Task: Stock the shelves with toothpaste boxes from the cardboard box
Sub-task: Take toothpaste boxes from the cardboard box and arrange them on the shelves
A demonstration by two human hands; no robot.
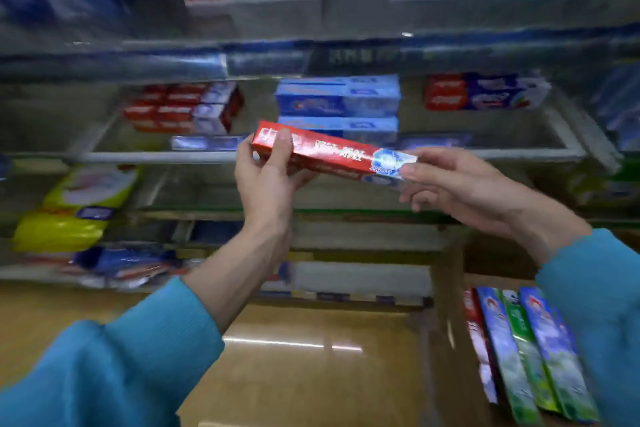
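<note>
A red toothpaste box [332, 154] with a white-blue end is held level in front of the middle shelf [156, 157]. My left hand [268, 177] grips its left end, thumb on the front face. My right hand [457, 180] pinches its right end with thumb and fingertips. The cardboard box [450, 288] stands at the lower right and holds several upright toothpaste boxes [519, 350] in red, blue and green. The whole view is motion-blurred.
The middle shelf carries stacks of red boxes [180, 107], light-blue boxes [339, 100] and red-and-blue boxes [485, 92]. Yellow packs [76, 208] lie on a lower shelf at left. Larger cartons fill the top shelf. Tan floor [304, 364] below.
</note>
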